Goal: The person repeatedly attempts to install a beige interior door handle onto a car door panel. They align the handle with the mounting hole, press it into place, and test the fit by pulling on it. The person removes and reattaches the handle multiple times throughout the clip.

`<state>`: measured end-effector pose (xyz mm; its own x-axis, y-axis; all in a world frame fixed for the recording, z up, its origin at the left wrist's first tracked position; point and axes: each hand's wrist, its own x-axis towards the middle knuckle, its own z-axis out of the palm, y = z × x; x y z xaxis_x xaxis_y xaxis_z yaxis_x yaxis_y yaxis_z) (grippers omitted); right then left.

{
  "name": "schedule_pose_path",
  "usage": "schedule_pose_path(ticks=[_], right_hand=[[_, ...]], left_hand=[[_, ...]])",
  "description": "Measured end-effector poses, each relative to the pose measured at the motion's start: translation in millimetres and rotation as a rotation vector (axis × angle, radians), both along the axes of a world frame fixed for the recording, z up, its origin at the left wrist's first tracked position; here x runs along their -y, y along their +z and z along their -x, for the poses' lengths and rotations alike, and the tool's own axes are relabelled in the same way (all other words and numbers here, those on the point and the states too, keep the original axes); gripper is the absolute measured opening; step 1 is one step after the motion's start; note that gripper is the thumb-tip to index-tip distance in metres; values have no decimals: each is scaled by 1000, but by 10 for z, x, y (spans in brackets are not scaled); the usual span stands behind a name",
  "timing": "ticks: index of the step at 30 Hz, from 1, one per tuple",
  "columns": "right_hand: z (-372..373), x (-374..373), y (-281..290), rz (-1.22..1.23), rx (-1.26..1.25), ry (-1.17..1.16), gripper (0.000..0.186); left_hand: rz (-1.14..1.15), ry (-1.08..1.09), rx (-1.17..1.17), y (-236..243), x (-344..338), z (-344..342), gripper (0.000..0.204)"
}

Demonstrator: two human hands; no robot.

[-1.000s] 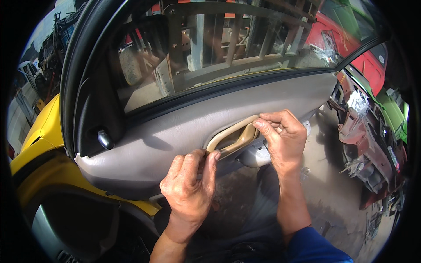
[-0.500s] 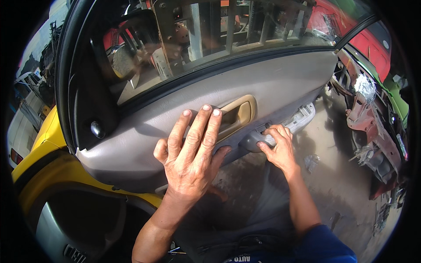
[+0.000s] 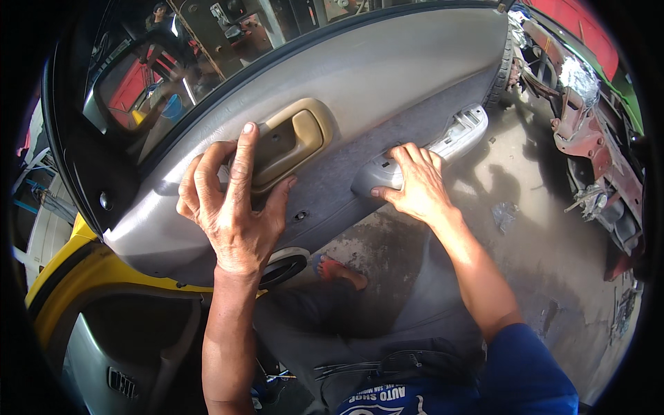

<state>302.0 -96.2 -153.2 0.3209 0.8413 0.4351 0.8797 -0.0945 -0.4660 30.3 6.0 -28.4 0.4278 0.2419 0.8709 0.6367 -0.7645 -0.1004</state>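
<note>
A tan inside door handle surround (image 3: 315,142) sits on the grey door panel (image 3: 387,62). Bent around its left end is my left hand (image 3: 238,218), the index finger along the upper edge and the thumb at the lower edge; that end is hidden. To the right, my right hand (image 3: 418,183) grips a grey armrest (image 3: 460,135), thumb on the near side and fingers over the top. The armrest slants along the lower part of the panel, its far end showing a pale recessed underside. Whether it is attached to the panel I cannot tell.
Window glass and a side mirror (image 3: 138,83) lie beyond the panel's upper edge. A round speaker (image 3: 285,266) is low on the door, beside the yellow car body (image 3: 66,266). Damaged reddish car parts (image 3: 581,131) stand at right. My foot (image 3: 342,272) rests on the concrete floor.
My left hand has gone from nearly flat fingers to bent ones around the surround's left end. The right hand stays on the armrest. The view has shifted, showing more of the lower door.
</note>
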Motion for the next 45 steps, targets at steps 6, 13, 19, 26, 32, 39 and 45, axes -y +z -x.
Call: schedule_pose_path(ticks=[6,13,19,26,32,39,45], right_hand=[[-61,73,-33,-47,-63,55,65],[-98,96,-121,-125,-87,82,61],[-89,95,-109,-108,-103,71,62],[-106,105,-102,-92,-118,70,59],[-71,129,-136,-83,-93,64,57],[-75,136,-49,-55,-71,61,61],[11,170,22,-26,-41,9,63]], left_hand=[[21,86,-54,49,125,37,96],[44,206,-119,67,199,37,98],[20,0,-174,167,156,248,91],[-85,12,-318,167,26,423,96],[-145,30,-359,162,-67,470,99],[-67,14,-344,218,18,368,102],[117,-67,-188,263,89,263,93]])
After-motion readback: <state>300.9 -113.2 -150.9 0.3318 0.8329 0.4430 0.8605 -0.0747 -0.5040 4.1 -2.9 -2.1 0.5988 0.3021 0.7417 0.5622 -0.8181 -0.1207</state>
